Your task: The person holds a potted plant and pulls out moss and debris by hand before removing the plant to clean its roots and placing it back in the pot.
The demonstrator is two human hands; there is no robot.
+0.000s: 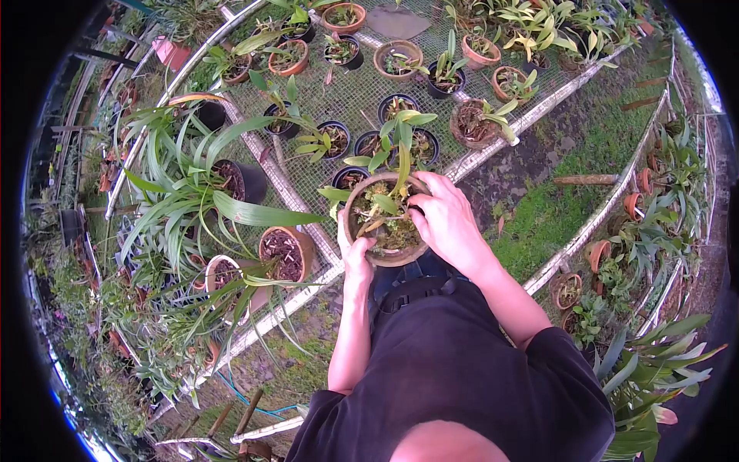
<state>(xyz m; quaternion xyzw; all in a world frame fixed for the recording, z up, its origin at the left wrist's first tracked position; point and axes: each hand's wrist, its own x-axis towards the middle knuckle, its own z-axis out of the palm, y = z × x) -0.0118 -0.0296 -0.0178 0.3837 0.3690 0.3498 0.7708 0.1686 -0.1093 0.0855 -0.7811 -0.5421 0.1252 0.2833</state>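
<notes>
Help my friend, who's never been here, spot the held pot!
Find the wire-mesh bench, then look at its edge, just above the person's dark shirt. There is a round, brownish pot with a leafy plant. Unlike the neighbouring pots, it has the left hand gripping its rim and the right hand over its other side.

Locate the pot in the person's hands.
Head view, centre: the pot is between the left hand and right hand, just below, in the picture, the black pots on the mesh bench.
</notes>
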